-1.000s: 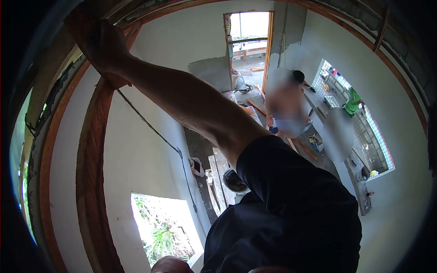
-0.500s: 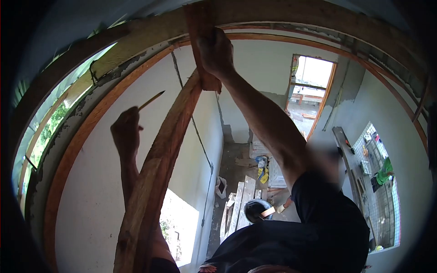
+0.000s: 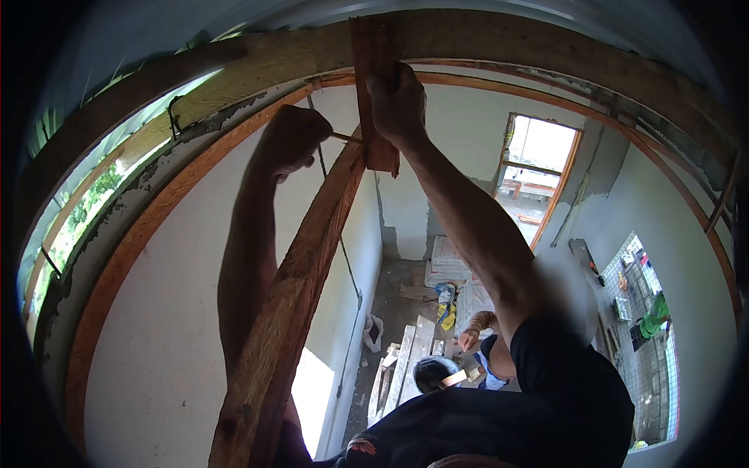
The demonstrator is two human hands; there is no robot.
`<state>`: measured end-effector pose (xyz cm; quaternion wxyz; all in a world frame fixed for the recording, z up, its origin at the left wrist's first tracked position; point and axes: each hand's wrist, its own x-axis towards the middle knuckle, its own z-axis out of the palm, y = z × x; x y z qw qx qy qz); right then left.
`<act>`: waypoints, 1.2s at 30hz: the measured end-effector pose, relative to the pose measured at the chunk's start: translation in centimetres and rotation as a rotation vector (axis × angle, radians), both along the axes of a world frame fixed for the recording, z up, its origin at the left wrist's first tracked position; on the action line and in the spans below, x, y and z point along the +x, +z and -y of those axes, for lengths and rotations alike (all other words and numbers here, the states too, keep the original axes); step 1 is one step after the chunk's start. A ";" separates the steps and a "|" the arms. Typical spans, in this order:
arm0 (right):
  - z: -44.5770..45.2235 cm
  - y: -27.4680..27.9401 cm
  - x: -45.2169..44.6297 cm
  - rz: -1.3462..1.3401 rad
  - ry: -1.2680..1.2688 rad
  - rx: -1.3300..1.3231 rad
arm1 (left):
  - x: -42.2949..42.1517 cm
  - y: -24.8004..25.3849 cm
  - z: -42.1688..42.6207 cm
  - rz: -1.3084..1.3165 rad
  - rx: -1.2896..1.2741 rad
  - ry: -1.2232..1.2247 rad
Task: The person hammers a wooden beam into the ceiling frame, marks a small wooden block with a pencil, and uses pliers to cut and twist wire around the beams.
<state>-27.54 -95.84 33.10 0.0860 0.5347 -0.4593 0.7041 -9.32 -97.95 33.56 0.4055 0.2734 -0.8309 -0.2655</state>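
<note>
1. Head view, far left: bright greenery [image 3: 94, 207] shows through a gap beneath the roof, beside the rough top edge of the wall [image 3: 164, 327].
2. Left hand [image 3: 295, 140] is raised, its fingers curled closed around a thin pencil [image 3: 346, 138]. The bare forearm passes behind the beam [image 3: 289, 304] lower down.
3. Pencil points right, its far end at the left edge of the block [image 3: 374, 93], close to the beam's upper end.
4. Beam slants up from the bottom of the view to the block's lower part, its grain and knots visible.
5. Block, a short reddish-brown board, stands nearly upright, its upper part overlapping the wide rafter [image 3: 484, 43] that crosses the top of the view.
6. Right hand [image 3: 398, 105] is closed around the block's right side, gripping it partway down. The arm runs down to a black sleeve [image 3: 558, 359].
7. Below, on the floor, a white bag [image 3: 373, 331] lies left of some pale planks [image 3: 406, 359]; a dark bucket [image 3: 433, 374] is just right of them, with a piece of wood [image 3: 452, 379] at its rim.
8. Another person's hand [image 3: 468, 340] is near the bucket; a blur hides part of that person.
9. Farther right are an open doorway [image 3: 537, 160] and a mesh-covered window [image 3: 663, 374], with something green [image 3: 654, 316] at it.
</note>
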 end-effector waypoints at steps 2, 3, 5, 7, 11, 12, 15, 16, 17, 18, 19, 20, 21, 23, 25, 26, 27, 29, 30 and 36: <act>-0.1 0.1 0.1 0.007 -0.002 0.015 | 2.2 0.7 -0.1 -0.087 0.060 0.008; 0.0 0.0 0.1 0.004 -0.005 0.006 | 3.2 0.8 0.0 -0.120 0.056 0.006; 0.1 -0.1 0.1 -0.001 -0.014 -0.017 | 2.3 0.4 -0.2 -0.123 -0.014 0.163; 0.2 -0.2 0.1 0.005 -0.006 -0.015 | 1.2 -0.5 0.0 -0.124 -0.038 0.235; 0.7 -0.2 -0.2 -0.004 -0.002 -0.021 | -0.3 -1.0 -0.1 -0.082 -0.012 0.144; 0.7 -0.2 -0.1 -0.008 -0.006 -0.030 | -0.3 -1.0 -0.2 -0.073 0.015 0.125; 0.5 -0.2 -0.1 -0.006 -0.016 -0.036 | 0.8 -0.7 0.4 -0.047 0.099 0.043; 0.4 -0.2 0.0 0.001 -0.012 -0.029 | 2.1 -0.4 0.7 -0.099 0.163 -0.011; 0.4 -0.2 -0.1 0.011 -0.008 -0.022 | 3.2 -0.2 1.0 -0.150 0.226 -0.063; 0.5 -0.2 -0.1 0.010 -0.012 -0.030 | 3.6 0.0 1.3 -0.138 0.177 0.020; 0.6 -0.2 -0.2 0.007 -0.016 -0.036 | 3.1 -0.1 1.4 -0.125 0.113 0.080; 0.6 -0.3 -0.1 0.000 -0.017 -0.037 | 2.1 -0.4 1.2 -0.114 0.053 0.143; 0.6 -0.3 -0.1 -0.004 -0.017 -0.037 | 1.2 -0.7 0.9 -0.105 -0.007 0.206; 0.5 -0.2 -0.1 -0.011 -0.016 -0.042 | -0.3 -1.4 0.9 -0.114 -0.068 0.143; 0.5 -0.2 0.0 -0.012 -0.016 -0.038 | -0.6 -1.0 -0.1 -0.047 -0.018 0.117; 0.5 -0.2 0.0 -0.011 -0.018 -0.036 | -0.3 -0.9 -0.2 -0.047 0.000 0.101; 0.5 -0.3 -0.1 -0.015 -0.019 -0.037 | 0.3 -0.8 0.0 -0.048 0.020 0.084; 0.6 -0.3 -0.2 -0.020 -0.025 -0.040 | 2.7 -0.5 0.1 -0.210 0.203 -0.144; 0.7 -0.3 -0.2 -0.020 -0.024 -0.050 | 3.8 -0.6 -0.7 -0.215 0.132 -0.049; 0.7 -0.5 -0.3 -0.015 -0.005 -0.055 | 7.9 -11.0 -3.2 -0.842 0.159 0.218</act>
